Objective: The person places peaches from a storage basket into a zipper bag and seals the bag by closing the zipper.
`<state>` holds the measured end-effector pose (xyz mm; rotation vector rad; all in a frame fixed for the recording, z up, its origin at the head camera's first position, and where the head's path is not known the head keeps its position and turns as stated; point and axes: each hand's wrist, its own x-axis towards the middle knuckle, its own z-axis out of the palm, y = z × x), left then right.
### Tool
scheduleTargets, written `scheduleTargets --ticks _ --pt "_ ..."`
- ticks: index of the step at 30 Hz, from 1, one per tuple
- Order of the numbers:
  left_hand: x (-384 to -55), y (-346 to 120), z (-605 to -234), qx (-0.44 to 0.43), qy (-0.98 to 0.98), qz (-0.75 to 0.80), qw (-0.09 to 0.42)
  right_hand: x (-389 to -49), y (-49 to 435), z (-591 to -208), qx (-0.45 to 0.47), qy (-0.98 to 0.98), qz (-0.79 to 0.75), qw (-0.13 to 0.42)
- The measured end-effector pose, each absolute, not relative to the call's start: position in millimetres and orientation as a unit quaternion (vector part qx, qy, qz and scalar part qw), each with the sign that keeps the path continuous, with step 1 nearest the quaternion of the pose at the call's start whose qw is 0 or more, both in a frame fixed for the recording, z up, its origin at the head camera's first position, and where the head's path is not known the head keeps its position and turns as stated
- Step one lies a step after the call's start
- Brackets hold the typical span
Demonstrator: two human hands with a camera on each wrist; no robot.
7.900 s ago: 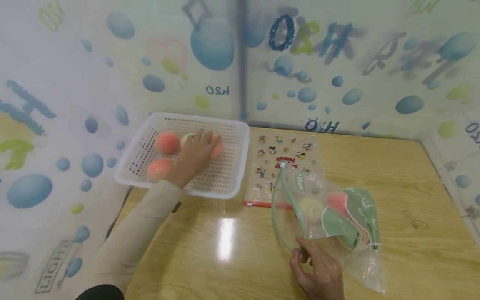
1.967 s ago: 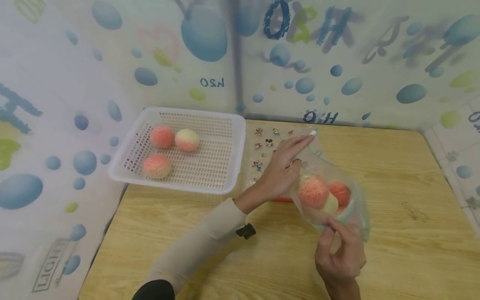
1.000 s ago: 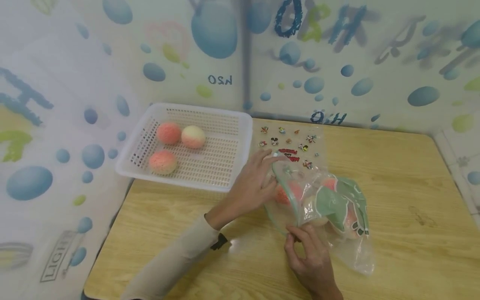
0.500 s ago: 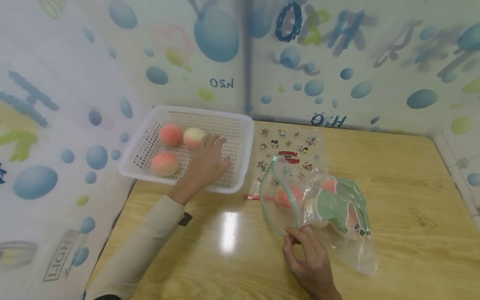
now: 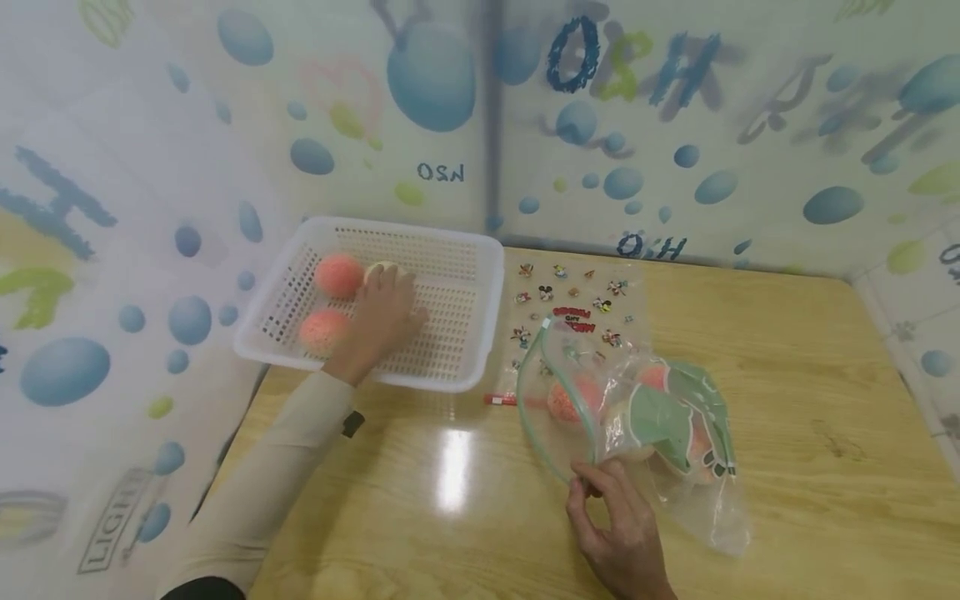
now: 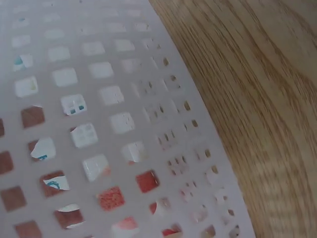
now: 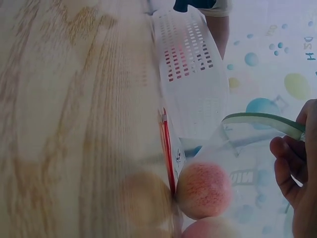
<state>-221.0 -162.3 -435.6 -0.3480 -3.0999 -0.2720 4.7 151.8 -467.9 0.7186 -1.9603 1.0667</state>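
Observation:
My left hand (image 5: 378, 321) lies over a pale-and-pink peach (image 5: 381, 269) in the white plastic basket (image 5: 480, 333), its fingers across the top and its thumb apart to the right. The hand covers most of that peach. Two pinker peaches, one behind (image 5: 339, 276) and one nearer (image 5: 322, 332), sit to its left. My right hand (image 5: 621, 525) pinches the green-edged rim of a clear zip bag (image 5: 660, 417). The bag's mouth gapes toward the basket, and several peaches lie inside, one pink peach (image 7: 204, 190) near the opening.
A flat clear bag with cartoon prints (image 5: 573, 292) and a red slider strip (image 5: 501, 400) lies between basket and zip bag, partly under the latter. Wooden tabletop (image 5: 787, 350) extends to the right. Printed wall panels (image 5: 637, 167) stand behind and at the left.
A peach from the basket is now in the zip bag. My left hand has left the bag's mouth and moved left onto the pale peach. My right hand still holds the rim.

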Motion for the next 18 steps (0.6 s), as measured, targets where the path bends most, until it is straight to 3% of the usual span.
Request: scheduleTargets --ticks 7,18 --pt "-227 -172 -439 -0.091 -0.992 -0.082 0.02 7 154 -473 0.275 -0.779 0.417 0.378" --pt "-237 -193 -438 -0.082 -0.993 -0.086 -0.001 10 157 -478 0.267 -0.788 0.417 0.367"
